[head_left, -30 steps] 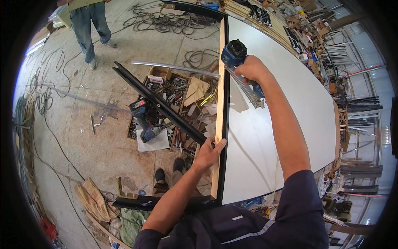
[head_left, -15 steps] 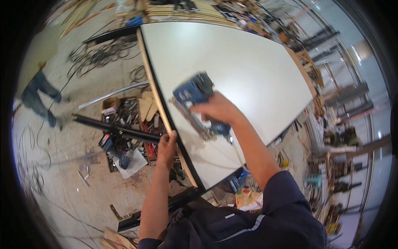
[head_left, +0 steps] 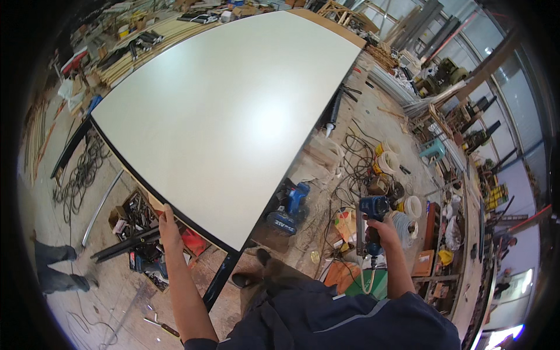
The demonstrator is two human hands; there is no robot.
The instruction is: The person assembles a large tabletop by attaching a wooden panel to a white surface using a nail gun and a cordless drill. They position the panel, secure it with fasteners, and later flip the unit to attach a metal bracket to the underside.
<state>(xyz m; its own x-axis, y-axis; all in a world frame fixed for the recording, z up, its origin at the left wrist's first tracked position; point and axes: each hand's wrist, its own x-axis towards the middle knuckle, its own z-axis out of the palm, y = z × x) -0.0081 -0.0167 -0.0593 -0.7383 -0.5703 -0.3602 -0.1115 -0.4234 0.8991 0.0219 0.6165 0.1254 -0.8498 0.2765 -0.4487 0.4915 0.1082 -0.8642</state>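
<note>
A large white panel [head_left: 221,128] with a black edge [head_left: 201,231] lies in front of me. My left hand [head_left: 169,228] is closed at its left edge, fingers around a pale wooden strip [head_left: 156,203] there; the strip is mostly hidden by the panel. My right hand [head_left: 383,229] grips a blue nail gun [head_left: 373,205], held out to the right and apart from the panel. An air hose [head_left: 367,284] hangs from the handle.
A box of tools and hardware [head_left: 119,220] and a dark metal bar [head_left: 128,244] are at left, near another person's legs [head_left: 55,265]. Blue power tools [head_left: 291,204] lie below the panel's right edge. Cables [head_left: 356,160] and buckets [head_left: 386,162] crowd the right floor.
The nail gun in my right hand has moved from over the panel out to the right. My left hand stays at the panel's edge. The view has swung right, showing more floor.
</note>
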